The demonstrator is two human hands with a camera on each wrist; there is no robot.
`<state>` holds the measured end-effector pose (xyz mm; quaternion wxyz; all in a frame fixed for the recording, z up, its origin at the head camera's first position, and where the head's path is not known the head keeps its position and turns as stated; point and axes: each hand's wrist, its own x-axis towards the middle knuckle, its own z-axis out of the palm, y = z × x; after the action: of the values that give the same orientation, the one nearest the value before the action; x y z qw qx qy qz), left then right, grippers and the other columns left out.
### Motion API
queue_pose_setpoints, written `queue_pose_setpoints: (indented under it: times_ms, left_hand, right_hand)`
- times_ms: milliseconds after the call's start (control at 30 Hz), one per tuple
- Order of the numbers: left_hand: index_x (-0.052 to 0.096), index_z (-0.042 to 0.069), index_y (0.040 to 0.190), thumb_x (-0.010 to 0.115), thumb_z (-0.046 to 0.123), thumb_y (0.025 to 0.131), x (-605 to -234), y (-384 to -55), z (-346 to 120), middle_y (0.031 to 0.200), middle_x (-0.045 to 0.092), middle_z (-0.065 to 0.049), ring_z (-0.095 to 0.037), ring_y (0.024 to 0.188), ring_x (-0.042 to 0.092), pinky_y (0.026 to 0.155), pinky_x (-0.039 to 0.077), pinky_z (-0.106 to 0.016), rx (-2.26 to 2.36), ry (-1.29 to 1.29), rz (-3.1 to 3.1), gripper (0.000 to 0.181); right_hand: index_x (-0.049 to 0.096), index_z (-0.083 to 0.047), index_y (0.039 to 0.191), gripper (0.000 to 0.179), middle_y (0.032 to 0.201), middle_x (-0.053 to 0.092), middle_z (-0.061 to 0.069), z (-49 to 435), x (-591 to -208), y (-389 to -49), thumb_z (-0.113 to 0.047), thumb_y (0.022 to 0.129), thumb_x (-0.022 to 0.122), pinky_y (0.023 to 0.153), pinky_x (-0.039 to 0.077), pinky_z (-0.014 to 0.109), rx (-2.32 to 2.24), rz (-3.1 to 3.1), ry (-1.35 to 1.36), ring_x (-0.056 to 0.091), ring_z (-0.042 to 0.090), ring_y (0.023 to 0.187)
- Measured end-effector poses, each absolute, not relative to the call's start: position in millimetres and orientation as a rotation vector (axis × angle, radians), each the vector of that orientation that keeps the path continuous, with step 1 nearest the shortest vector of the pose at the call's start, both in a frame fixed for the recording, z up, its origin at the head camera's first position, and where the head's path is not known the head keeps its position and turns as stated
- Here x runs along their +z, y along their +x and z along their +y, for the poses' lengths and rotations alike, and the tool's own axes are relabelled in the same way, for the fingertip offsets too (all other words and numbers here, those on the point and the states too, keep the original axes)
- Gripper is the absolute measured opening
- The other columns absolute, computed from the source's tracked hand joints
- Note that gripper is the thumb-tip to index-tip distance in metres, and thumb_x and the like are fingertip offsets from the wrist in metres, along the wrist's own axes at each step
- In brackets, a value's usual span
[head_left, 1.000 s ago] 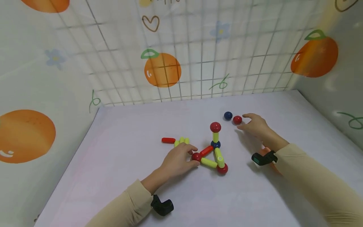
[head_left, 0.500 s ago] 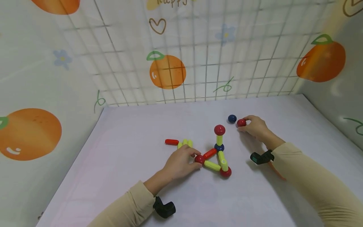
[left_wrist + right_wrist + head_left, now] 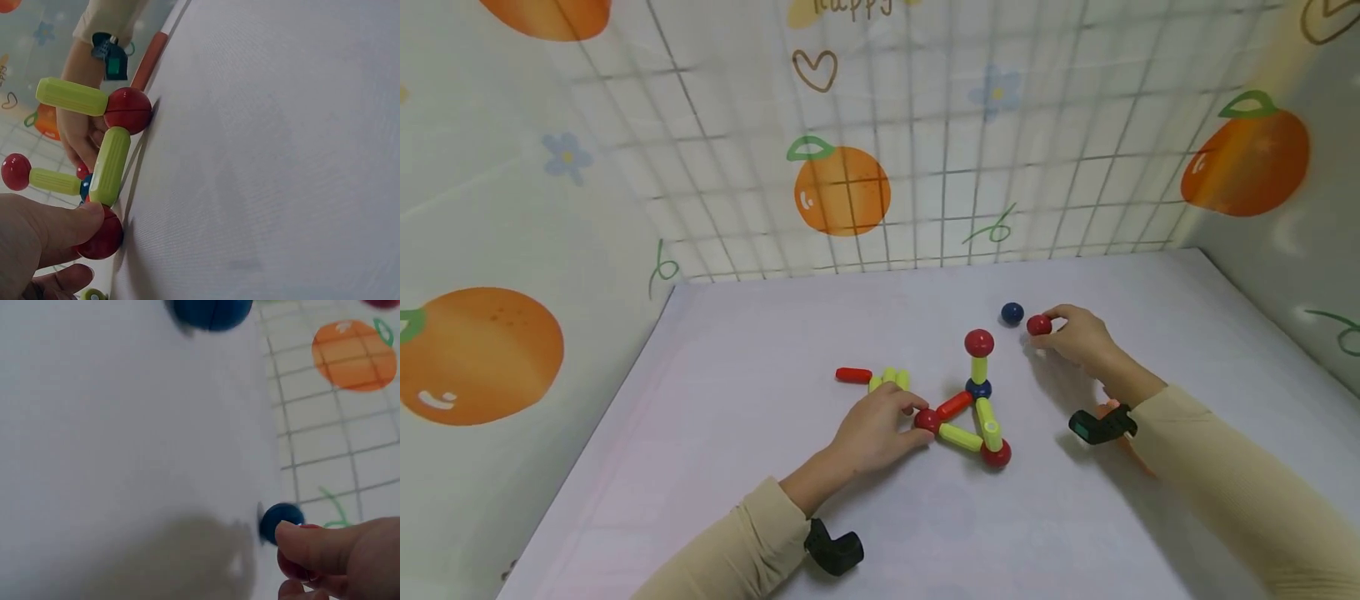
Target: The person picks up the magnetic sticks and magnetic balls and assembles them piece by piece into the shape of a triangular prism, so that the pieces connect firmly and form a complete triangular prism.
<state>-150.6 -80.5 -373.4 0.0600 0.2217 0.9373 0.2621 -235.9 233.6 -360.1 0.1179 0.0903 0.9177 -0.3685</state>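
My left hand point(image 3: 876, 429) pinches the red ball point(image 3: 927, 421) at the left corner of a triangle of rods and balls on the table. A red rod point(image 3: 955, 405) runs from that ball to a blue ball point(image 3: 978, 389), and a yellow-green rod point(image 3: 961, 437) to another red ball point(image 3: 996, 453). Above the blue ball stands an upright yellow-green rod point(image 3: 979, 370) topped by a red ball point(image 3: 979, 342). From the front red ball, one rod juts upward in the left wrist view. My right hand point(image 3: 1084, 340) pinches a loose red ball point(image 3: 292, 565) between thumb and fingers.
A loose blue ball point(image 3: 1012, 313) lies just left of the right hand. Behind the left hand are a loose red rod point(image 3: 853, 375) and several yellow-green rods point(image 3: 891, 379). Under the right forearm shows a partly hidden orange piece point(image 3: 150, 61). A printed curtain point(image 3: 925, 125) bounds the back.
The right hand, apart from the loose red ball one second ago, has closed its thumb and fingers on it. The left hand keeps its hold. The head view has shifted slightly.
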Motion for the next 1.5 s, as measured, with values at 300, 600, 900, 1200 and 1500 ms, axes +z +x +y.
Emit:
queue_pose_setpoints:
  times_ms: [300, 600, 900, 1200, 1500]
  left_hand:
    - [0.072, 0.015, 0.116, 0.078, 0.031, 0.084, -375, -155, -85, 0.1, 0.062, -0.002, -0.013, 0.087, 0.054, 0.072, 0.045, -0.024, 0.817, 0.626, 2.835, 0.036]
    - [0.072, 0.016, 0.115, 0.078, 0.03, 0.084, -375, -157, -87, 0.102, 0.062, -0.002, -0.014, 0.09, 0.055, 0.075, 0.046, -0.026, 0.836, 0.603, 2.813, 0.035]
    - [0.072, 0.016, 0.115, 0.078, 0.029, 0.084, -377, -155, -84, 0.101, 0.062, -0.002, -0.015, 0.091, 0.055, 0.075, 0.045, -0.026, 0.85, 0.605, 2.81, 0.034]
    - [0.072, 0.017, 0.115, 0.078, 0.031, 0.084, -376, -153, -80, 0.101, 0.063, -0.002, -0.014, 0.09, 0.055, 0.075, 0.046, -0.026, 0.839, 0.626, 2.818, 0.035]
    - [0.072, 0.017, 0.116, 0.078, 0.032, 0.084, -375, -151, -78, 0.101, 0.063, -0.002, -0.013, 0.09, 0.055, 0.075, 0.045, -0.025, 0.834, 0.646, 2.823, 0.035]
  right_hand:
    - [0.044, -0.011, 0.144, 0.068, 0.113, 0.052, 0.017, 206, -324, -186, -0.039, 0.088, 0.071, 0.062, 0.041, 0.028, -1.177, 2.661, 0.08, 0.048, 0.025, 0.087]
    - [0.061, -0.018, 0.127, 0.049, 0.094, 0.056, 0.009, 177, -303, -128, -0.037, 0.085, 0.076, 0.061, 0.044, 0.029, -1.229, 2.709, -0.215, 0.054, 0.022, 0.08]
    - [0.064, -0.022, 0.119, 0.04, 0.084, 0.055, 0.003, 165, -308, -109, -0.033, 0.083, 0.079, 0.055, 0.044, 0.025, -1.181, 2.744, -0.405, 0.054, 0.019, 0.066]
    - [0.066, -0.022, 0.115, 0.036, 0.082, 0.054, 0.001, 166, -312, -103, -0.029, 0.082, 0.079, 0.054, 0.042, 0.024, -1.148, 2.752, -0.449, 0.052, 0.017, 0.063]
    - [0.066, -0.025, 0.113, 0.035, 0.081, 0.053, 0.001, 172, -314, -99, -0.031, 0.081, 0.08, 0.051, 0.04, 0.024, -1.119, 2.789, -0.441, 0.05, 0.015, 0.06]
